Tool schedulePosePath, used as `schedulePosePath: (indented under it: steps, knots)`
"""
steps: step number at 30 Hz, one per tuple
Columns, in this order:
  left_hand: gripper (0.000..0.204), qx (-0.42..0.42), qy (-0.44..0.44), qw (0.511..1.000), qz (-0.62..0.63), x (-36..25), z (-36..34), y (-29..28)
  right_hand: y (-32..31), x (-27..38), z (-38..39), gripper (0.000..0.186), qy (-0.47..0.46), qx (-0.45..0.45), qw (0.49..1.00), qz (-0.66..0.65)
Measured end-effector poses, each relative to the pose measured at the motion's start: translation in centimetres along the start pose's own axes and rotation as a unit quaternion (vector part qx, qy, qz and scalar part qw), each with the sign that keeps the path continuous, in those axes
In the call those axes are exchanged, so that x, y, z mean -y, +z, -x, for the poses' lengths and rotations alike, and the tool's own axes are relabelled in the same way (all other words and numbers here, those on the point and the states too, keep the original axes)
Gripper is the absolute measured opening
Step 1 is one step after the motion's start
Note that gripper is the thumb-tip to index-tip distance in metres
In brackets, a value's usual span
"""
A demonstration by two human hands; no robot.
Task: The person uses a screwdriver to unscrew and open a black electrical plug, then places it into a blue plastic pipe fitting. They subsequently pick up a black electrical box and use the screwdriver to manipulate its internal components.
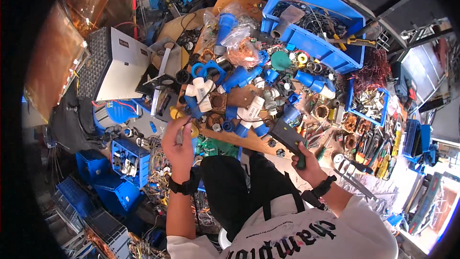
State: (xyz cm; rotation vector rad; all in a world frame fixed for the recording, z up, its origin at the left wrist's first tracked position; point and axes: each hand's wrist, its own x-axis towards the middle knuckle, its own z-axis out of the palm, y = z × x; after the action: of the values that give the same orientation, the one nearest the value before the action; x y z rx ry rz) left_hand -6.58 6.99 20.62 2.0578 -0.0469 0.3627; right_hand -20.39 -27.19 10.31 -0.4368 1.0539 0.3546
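My left hand [177, 146] is raised at the left front of the cluttered wooden table, fingers curled in and fingertips pinched. What they hold, if anything, I cannot make out; a yellow piece [176, 112] shows just past them. My right hand [309, 167] is closed round the dark green handle of a cleaver-like tool [286, 136], its broad dark blade pointing up and left over the table edge. Between the hands lie blue-and-white industrial plugs [250, 110], and a white-and-blue branched connector [200, 92] sits beyond my left hand.
A big blue crate [352, 56] of cables stands at the far right, with a small blue tray [366, 120] of metal parts nearer. Pliers and screwdrivers [371, 148] lie at the right. A metal-fronted box [125, 64] and blue bins [115, 192] stand at the left.
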Motion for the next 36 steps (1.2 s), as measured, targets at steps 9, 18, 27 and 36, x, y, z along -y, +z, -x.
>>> schedulePosePath:
  steps: [9, 18, 27, 36]
  knots:
    - [0.047, 0.145, -0.01, 0.977, -0.156, -2.2, -1.2, 5.7, 0.1, 0.5, 0.8, 0.022, 0.012, 0.025, 0.999, -0.044]
    - [0.036, 0.411, -0.32, 0.823, 0.226, -0.7, 6.9, 13.7, 2.3, -0.6, 1.3, 0.025, 0.039, 0.123, 0.991, -0.044]
    - [0.037, 0.281, -0.379, 0.76, 0.448, -0.3, 8.7, 16.0, 3.6, -1.7, 0.5, 0.029, -0.026, 0.079, 0.985, 0.151]
    - [0.042, 0.252, -0.52, 0.69, 0.436, 5.3, 8.0, 11.5, -2.7, -0.2, -4.5, 0.024, -0.029, -0.064, 0.986, 0.154]
